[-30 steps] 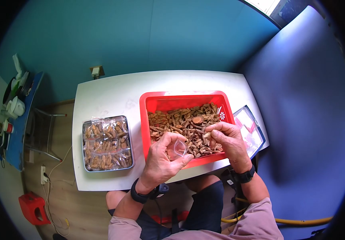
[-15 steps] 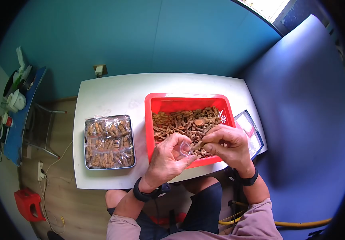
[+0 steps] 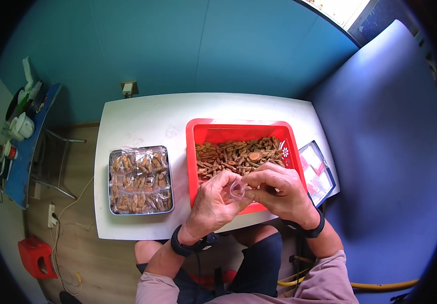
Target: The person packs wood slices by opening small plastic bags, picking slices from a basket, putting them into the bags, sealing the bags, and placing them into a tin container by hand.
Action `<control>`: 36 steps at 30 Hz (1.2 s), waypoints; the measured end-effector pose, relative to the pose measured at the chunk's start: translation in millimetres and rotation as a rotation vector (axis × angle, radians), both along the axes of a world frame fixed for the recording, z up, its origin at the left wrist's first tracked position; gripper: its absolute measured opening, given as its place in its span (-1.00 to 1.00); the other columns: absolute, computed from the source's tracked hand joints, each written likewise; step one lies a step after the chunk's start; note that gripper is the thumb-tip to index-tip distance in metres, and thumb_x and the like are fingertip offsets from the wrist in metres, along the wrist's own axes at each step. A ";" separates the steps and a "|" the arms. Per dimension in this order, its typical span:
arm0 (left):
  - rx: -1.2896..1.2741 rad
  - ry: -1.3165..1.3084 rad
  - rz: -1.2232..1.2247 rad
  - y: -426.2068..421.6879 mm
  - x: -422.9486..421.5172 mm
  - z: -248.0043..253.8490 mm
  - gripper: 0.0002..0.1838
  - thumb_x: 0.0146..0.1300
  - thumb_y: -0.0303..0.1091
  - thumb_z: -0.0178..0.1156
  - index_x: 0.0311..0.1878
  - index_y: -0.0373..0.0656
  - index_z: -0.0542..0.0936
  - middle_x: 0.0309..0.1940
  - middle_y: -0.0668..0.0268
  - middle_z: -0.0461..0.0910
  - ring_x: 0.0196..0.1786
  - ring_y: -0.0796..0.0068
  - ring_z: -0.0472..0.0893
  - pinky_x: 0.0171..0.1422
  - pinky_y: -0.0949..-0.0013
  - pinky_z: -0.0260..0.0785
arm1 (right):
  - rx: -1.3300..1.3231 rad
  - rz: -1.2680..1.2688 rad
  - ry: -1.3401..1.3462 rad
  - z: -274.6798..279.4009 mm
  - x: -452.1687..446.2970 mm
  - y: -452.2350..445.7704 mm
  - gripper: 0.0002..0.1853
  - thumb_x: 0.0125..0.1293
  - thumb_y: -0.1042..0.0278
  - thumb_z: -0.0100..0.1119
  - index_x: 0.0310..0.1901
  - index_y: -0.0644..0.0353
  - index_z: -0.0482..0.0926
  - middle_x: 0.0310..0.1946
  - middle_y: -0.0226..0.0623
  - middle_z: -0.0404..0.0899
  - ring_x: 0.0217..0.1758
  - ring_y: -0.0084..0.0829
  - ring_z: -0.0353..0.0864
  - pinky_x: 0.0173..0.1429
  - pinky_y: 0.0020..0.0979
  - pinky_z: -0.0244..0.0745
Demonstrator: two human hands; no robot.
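Note:
My left hand [image 3: 214, 201] is closed around a small clear plastic bag [image 3: 236, 189], its round mouth held open and facing up. My right hand [image 3: 279, 193] has its fingertips pinched together right at the bag's mouth; whatever is between them is hidden. Both hands are over the near rim of a red plastic bin [image 3: 192, 152]. Inside the bin lies a heap of brown dried root pieces [image 3: 228, 161], with a larger round slice [image 3: 255, 156] on top.
On the white table [image 3: 142, 119], a metal tin [image 3: 173, 195] at left holds rows of filled clear bags [image 3: 140, 180]. A dark-edged tray [image 3: 319, 172] with clear bags is right of the bin. A blue side table [image 3: 23, 172] and red stool [image 3: 37, 257] stand left.
My right hand has moved left from above the root pieces to the bag's mouth, its fingertips now touching or nearly touching the bag. My left hand keeps holding the bag.

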State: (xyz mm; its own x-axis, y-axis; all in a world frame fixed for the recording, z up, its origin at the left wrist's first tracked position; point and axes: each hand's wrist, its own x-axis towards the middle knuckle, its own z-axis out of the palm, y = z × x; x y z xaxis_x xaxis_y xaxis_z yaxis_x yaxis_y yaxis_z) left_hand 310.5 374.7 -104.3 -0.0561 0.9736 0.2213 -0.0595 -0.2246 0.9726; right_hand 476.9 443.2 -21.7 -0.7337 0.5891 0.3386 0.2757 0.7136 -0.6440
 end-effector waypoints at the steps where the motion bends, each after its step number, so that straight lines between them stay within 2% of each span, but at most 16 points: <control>1: -0.024 -0.020 -0.008 -0.6 0.3 -0.7 -0.69 0.18 -0.42 0.51 -0.12 -0.18 0.56 -0.35 0.39 0.55 -0.30 0.66 0.55 -0.21 0.51 0.49 | -0.035 -0.045 0.012 5.6 0.7 -2.0 -0.78 0.17 0.50 0.48 -0.14 0.19 0.72 -0.43 -0.32 0.59 -0.42 -0.42 0.61 -0.37 -0.39 0.48; 3: -0.049 -0.005 -0.015 -1.5 -0.7 -1.8 -0.67 0.17 -0.45 0.52 -0.08 -0.18 0.57 -0.29 0.41 0.57 -0.25 0.69 0.56 -0.18 0.53 0.48 | -0.103 -0.101 0.056 5.6 8.3 1.0 -0.76 0.20 0.56 0.45 -0.09 0.22 0.72 -0.43 -0.35 0.57 -0.44 -0.53 0.57 -0.39 -0.47 0.43; 4: -0.070 0.008 -0.019 -2.0 -1.1 -2.1 -0.65 0.16 -0.48 0.53 -0.04 -0.19 0.58 -0.24 0.43 0.58 -0.19 0.72 0.56 -0.14 0.55 0.47 | -0.107 -0.102 0.087 5.0 13.3 4.8 -0.76 0.20 0.57 0.45 -0.09 0.23 0.72 -0.43 -0.35 0.56 -0.44 -0.53 0.57 -0.39 -0.47 0.42; 6: -0.047 -0.018 0.020 -4.0 -0.9 3.6 -0.66 0.15 -0.50 0.52 -0.07 -0.18 0.58 -0.28 0.43 0.57 -0.23 0.71 0.54 -0.19 0.56 0.47 | -0.058 -0.076 0.099 3.3 24.7 17.5 -0.78 0.20 0.58 0.44 -0.11 0.23 0.72 -0.45 -0.33 0.58 -0.46 -0.52 0.58 -0.38 -0.47 0.43; 8: 0.012 0.018 0.087 -6.7 -5.5 12.8 -0.65 0.12 -0.57 0.51 -0.08 -0.16 0.59 -0.30 0.42 0.55 -0.25 0.69 0.53 -0.24 0.55 0.46 | -0.047 -0.032 0.061 8.3 30.5 25.2 -0.83 0.22 0.54 0.43 -0.15 0.26 0.71 -0.42 -0.24 0.64 -0.38 -0.32 0.66 -0.24 -0.35 0.54; 11: 0.086 -0.074 0.143 -11.3 -19.1 11.7 -0.60 0.13 -0.58 0.50 0.00 -0.23 0.55 -0.21 0.31 0.60 -0.18 0.60 0.59 -0.06 0.47 0.52 | -0.064 0.073 -0.096 14.1 38.0 37.3 -0.85 0.26 0.49 0.37 -0.15 0.27 0.66 -0.39 -0.14 0.65 -0.26 -0.07 0.70 0.16 -0.20 0.62; 14: 0.092 -0.112 0.195 -15.4 -28.7 11.6 -0.52 0.10 -0.55 0.54 0.05 -0.28 0.51 -0.09 0.22 0.59 -0.09 0.54 0.60 0.15 0.42 0.50 | -0.057 0.161 -0.210 9.7 38.3 48.9 -0.87 0.21 0.55 0.30 -0.19 0.26 0.63 -0.38 -0.12 0.64 -0.24 -0.03 0.70 0.05 -0.16 0.64; 16: 0.070 -0.112 0.212 -15.1 -33.7 8.8 -0.51 0.10 -0.54 0.54 0.05 -0.28 0.51 -0.07 0.21 0.59 -0.07 0.54 0.59 0.15 0.42 0.50 | 0.029 0.338 -0.506 5.8 32.9 55.6 -0.86 0.14 0.58 0.23 -0.23 0.26 0.62 -0.38 -0.11 0.63 -0.23 -0.02 0.70 -0.07 -0.11 0.63; 17: 0.066 -0.121 0.230 -14.6 -35.8 7.1 -0.50 0.10 -0.53 0.55 0.06 -0.28 0.51 -0.06 0.20 0.59 -0.05 0.54 0.59 0.15 0.41 0.50 | 0.018 0.347 -0.499 2.8 29.4 56.4 -0.86 0.14 0.58 0.23 -0.23 0.26 0.62 -0.38 -0.11 0.63 -0.23 -0.02 0.70 -0.07 -0.11 0.63; 19: 0.065 -0.123 0.239 -13.2 -38.4 4.1 -0.49 0.10 -0.53 0.55 0.07 -0.28 0.50 -0.05 0.19 0.59 -0.04 0.54 0.59 0.15 0.42 0.49 | 0.055 0.488 -0.679 -2.3 20.3 57.9 -0.85 0.09 0.56 0.20 -0.26 0.27 0.61 -0.34 -0.09 0.64 -0.22 -0.04 0.71 -0.16 -0.09 0.60; 21: 0.073 -0.179 0.242 -12.8 -36.5 7.0 -0.47 0.09 -0.54 0.56 0.08 -0.29 0.49 -0.05 0.20 0.59 -0.03 0.55 0.59 0.14 0.45 0.49 | 0.068 0.558 -0.740 -6.6 9.5 61.1 -0.86 0.16 0.50 0.16 -0.24 0.30 0.62 -0.37 -0.09 0.65 -0.20 -0.07 0.72 -0.15 -0.12 0.61; 23: 0.055 -0.163 0.245 -11.8 -35.6 6.0 -0.46 0.08 -0.54 0.56 0.09 -0.29 0.49 -0.06 0.21 0.58 -0.04 0.56 0.59 0.14 0.46 0.48 | 0.114 0.674 -0.858 -15.2 0.0 64.2 -0.81 0.19 0.44 0.18 -0.16 0.25 0.59 -0.27 -0.16 0.61 -0.18 -0.11 0.72 -0.23 -0.16 0.62; 29: 0.017 -0.156 0.247 -8.9 -35.4 2.7 -0.46 0.08 -0.56 0.56 0.08 -0.28 0.49 -0.10 0.25 0.58 -0.08 0.58 0.58 0.12 0.46 0.49 | 0.081 0.723 -0.907 -28.5 -38.3 69.4 -0.74 0.20 0.49 0.13 -0.07 0.28 0.61 -0.27 -0.12 0.62 -0.15 -0.07 0.71 -0.10 -0.13 0.61; 31: 0.047 -0.124 0.232 -8.4 -37.1 2.1 -0.46 0.08 -0.57 0.55 0.08 -0.27 0.49 -0.12 0.27 0.58 -0.10 0.59 0.58 0.10 0.45 0.50 | 0.054 0.738 -0.753 -52.8 -43.8 68.1 -0.88 0.18 0.47 0.15 -0.32 0.29 0.65 -0.39 -0.04 0.68 -0.20 -0.07 0.74 -0.15 -0.14 0.62; 35: 0.024 -0.124 0.256 -8.5 -36.0 4.0 -0.47 0.07 -0.55 0.56 0.07 -0.26 0.50 -0.15 0.29 0.58 -0.14 0.60 0.59 0.07 0.46 0.49 | 0.256 0.838 -0.716 -79.5 -42.3 65.9 -0.86 0.27 0.42 0.07 -0.32 0.21 0.63 -0.36 -0.17 0.69 -0.20 -0.20 0.75 -0.13 -0.19 0.61; 36: 0.028 -0.119 0.255 -8.7 -36.4 3.1 -0.47 0.06 -0.54 0.57 0.06 -0.26 0.50 -0.16 0.30 0.58 -0.15 0.61 0.59 0.06 0.47 0.49 | 0.357 0.816 -0.487 -99.1 -31.1 66.4 -0.85 0.31 0.40 0.02 -0.28 0.17 0.61 -0.36 -0.23 0.69 -0.21 -0.26 0.75 -0.16 -0.20 0.59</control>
State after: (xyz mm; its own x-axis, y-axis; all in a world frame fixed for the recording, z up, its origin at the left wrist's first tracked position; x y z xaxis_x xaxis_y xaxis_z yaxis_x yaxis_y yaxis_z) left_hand 274.0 366.0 -101.1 -0.3255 0.9184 0.2250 -0.1107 -0.2734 0.9555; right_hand 445.8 509.6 -120.7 -0.9720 -0.2302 -0.0467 -0.2057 0.9302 -0.3040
